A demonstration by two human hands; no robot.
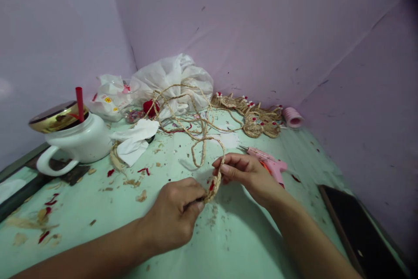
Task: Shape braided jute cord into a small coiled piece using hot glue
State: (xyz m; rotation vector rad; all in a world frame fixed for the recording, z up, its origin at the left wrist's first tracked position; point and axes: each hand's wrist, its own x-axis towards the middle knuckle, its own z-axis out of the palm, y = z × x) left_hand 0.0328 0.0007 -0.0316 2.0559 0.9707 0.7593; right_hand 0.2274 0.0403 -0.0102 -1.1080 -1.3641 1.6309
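Braided cord (217, 184): being held at lower centre, above the green table (225, 244). Seeing, from the left, a white mug (94, 140) carrying a red straw (79, 104) and gold-rimmed disc (58, 116) at its mouth, a printed bag (109, 104) and larger translucent bag (183, 72) with unclear contents. Pinching the cord's thicker part with the left hand (176, 213), thumb against fingers, and lightly between right hand (243, 172) thumb and fingertips, near a pink glue gun (277, 166).

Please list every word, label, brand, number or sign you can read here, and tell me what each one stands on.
Nothing can be read with certainty.
Small white bag at the back left: red and yellow printed marks, too small and blurred to read.
White mug, pink glue gun and braided cord: no lettering that I can make out.
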